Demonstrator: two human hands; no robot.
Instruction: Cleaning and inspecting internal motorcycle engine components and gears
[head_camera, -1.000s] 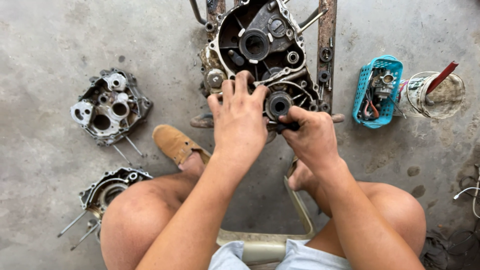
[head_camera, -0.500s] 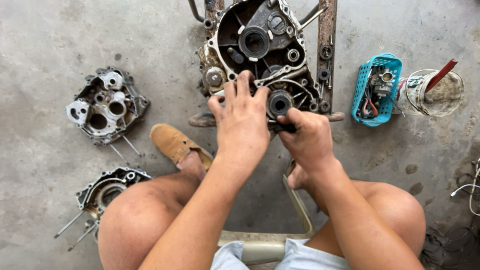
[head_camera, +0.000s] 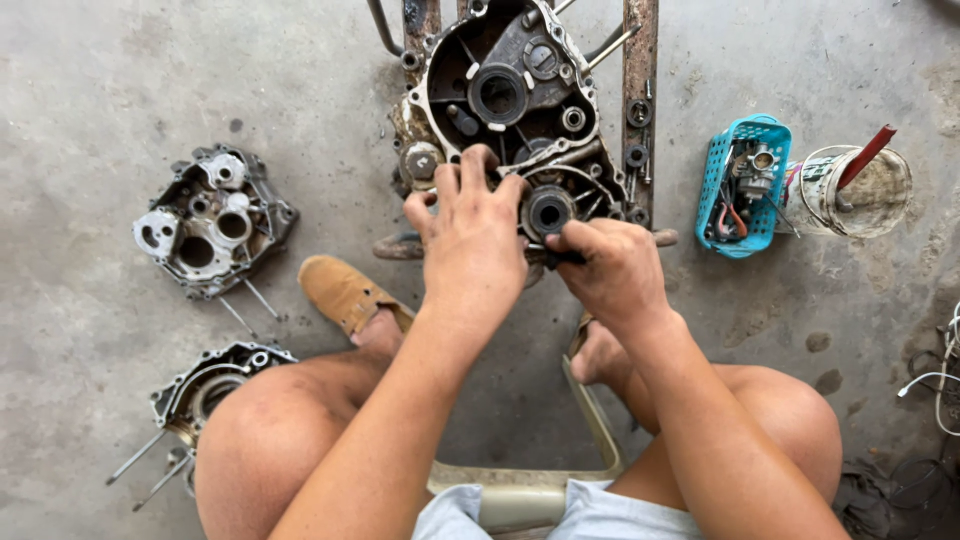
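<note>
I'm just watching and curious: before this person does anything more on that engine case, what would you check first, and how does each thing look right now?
1. Left hand braced on the engine case: ok.
2. Right hand gripping a dark tool: ok.
3. Tool tip seated by the round hub: cannot tell, fingers hide it.
4. Blue basket of small parts within reach: ok.
5. Removed covers lying away from the work: ok.

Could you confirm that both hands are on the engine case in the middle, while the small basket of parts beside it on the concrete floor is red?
Not quite: the head view shows the basket is blue, not red. The rest holds: the left hand and right hand are on the engine case, and the basket sits beside it on the concrete floor.
</note>
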